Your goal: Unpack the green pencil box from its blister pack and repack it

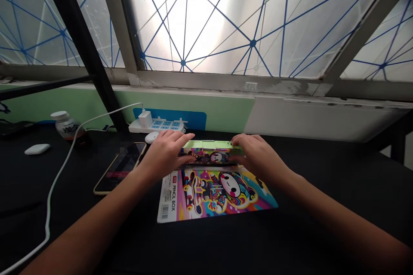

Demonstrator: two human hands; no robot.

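A colourful pencil box (209, 154) with a green edge lies flat on the black table (322, 189). My left hand (166, 150) grips its left end, fingers over the top. My right hand (256, 152) grips its right end the same way. Right in front of the box lies its printed cardboard sleeve (216, 193), marked "PENCIL BOX", flat on the table and showing a cartoon panda.
A phone (121, 167) lies left of my left hand. Behind it sit a white power strip (158, 125) with a charger and a trailing white cable (58, 180). A bottle (66, 126) and a small white case (37, 149) stand far left. Window frame behind.
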